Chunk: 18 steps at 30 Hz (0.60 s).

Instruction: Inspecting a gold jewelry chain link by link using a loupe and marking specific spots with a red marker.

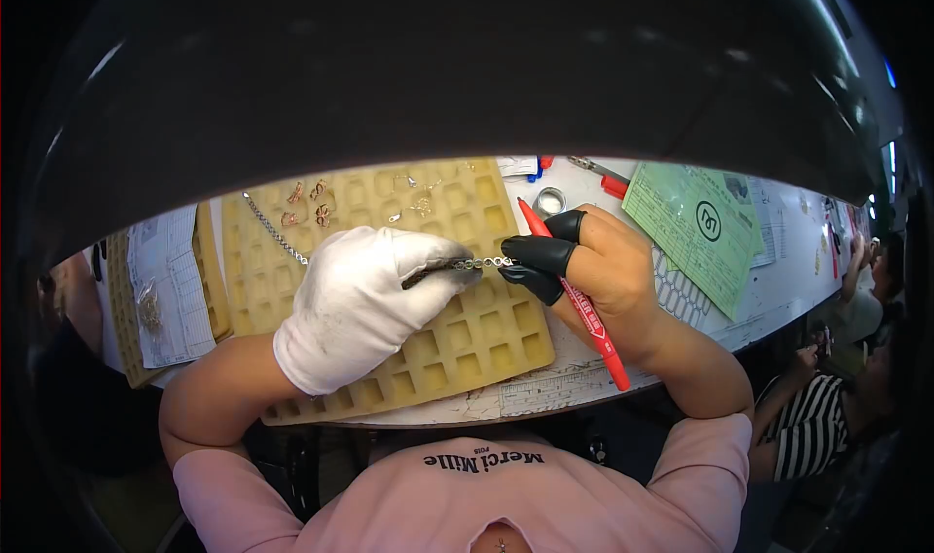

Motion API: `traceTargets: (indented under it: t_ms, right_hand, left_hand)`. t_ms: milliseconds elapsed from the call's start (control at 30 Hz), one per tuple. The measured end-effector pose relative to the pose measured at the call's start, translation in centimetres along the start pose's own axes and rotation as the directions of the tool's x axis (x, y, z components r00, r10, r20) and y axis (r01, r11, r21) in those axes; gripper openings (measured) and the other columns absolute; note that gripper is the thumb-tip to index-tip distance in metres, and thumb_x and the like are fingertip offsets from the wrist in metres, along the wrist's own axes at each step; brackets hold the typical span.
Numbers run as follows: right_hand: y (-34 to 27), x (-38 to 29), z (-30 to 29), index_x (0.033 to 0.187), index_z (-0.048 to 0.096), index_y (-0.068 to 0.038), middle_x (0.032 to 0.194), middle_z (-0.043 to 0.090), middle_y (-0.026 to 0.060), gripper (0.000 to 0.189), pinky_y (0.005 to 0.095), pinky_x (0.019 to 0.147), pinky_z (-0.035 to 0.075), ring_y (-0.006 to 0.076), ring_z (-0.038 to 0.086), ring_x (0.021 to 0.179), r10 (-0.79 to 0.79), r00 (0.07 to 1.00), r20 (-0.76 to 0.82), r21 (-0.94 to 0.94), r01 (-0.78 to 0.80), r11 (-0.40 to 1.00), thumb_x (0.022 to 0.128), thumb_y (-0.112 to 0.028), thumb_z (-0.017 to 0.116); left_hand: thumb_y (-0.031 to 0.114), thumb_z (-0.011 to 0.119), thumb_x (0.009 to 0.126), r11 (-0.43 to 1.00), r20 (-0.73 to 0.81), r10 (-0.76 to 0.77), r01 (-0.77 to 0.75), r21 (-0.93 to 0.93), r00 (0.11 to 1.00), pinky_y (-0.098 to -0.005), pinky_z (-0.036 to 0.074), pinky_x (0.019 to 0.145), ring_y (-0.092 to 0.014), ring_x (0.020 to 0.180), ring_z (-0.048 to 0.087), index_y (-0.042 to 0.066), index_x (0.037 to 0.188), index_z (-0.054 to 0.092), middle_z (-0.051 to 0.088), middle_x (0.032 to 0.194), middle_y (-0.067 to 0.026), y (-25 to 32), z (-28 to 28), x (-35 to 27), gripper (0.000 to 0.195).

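My left hand [365,298], in a white cloth glove with darkened fingertips, pinches a silver link chain [478,263]. The chain spans to my right hand [584,261], whose thumb and fingers wear black finger cots and pinch its other part. A red marker pen [587,308] is also held in my right hand, its dark tip pointing up and left. Both hands are above a yellow tray with square pockets [467,334]. Another length of silver chain [273,230] runs across the tray to my left hand; whether the two lengths are one piece is hidden.
Rose-coloured jewellery pieces [322,216] and fine chains [422,204] lie on the tray. A small round container [550,201] and green printed sheets [689,225] are at the right. Papers with a small bag [149,308] lie left. Other people [810,414] sit at the right.
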State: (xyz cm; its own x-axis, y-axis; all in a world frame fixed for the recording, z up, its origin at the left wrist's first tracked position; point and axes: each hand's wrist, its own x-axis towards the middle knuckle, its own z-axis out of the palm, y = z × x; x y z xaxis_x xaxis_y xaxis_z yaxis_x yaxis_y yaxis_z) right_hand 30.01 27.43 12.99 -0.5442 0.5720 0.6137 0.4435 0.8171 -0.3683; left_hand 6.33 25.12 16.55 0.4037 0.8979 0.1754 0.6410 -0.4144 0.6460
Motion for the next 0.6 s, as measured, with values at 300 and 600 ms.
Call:
traceTargets:
  t_ms: [300, 600]
  right_hand:
    - [-0.17, -0.08, -0.15, 0.100, 0.075, -0.007, 0.069, 0.048, 0.0066, 0.037, 0.0367, 0.053, 0.041, 0.0242, 0.052, 0.061, 0.025, 1.000, 0.013, -0.017, -0.025, 1.000, 0.063, -0.006, 0.077]
    - [-0.01, -0.13, -0.12, 0.102, 0.075, -0.007, 0.069, 0.048, 0.0064, 0.041, 0.0365, 0.053, 0.041, 0.0242, 0.052, 0.062, 0.018, 1.000, 0.008, -0.016, -0.017, 1.000, 0.061, -0.004, 0.075]
  left_hand:
    - [0.008, 0.077, 0.081, 0.998, 0.008, -0.034, 0.034, -0.047, 0.999, -0.0339, 0.052, 0.063, -0.025, 0.067, 0.068, 0.004, 0.090, 0.077, 0.071, 0.077, -0.0127, -0.04, 0.10, -0.02, 0.010]
    - [0.008, 0.077, 0.081, 1.000, -0.002, 0.022, -0.022, 0.007, 1.000, -0.0340, 0.053, 0.065, -0.026, 0.069, 0.069, 0.003, 0.091, 0.077, 0.071, 0.078, -0.0134, -0.07, 0.00, -0.08, 0.011]
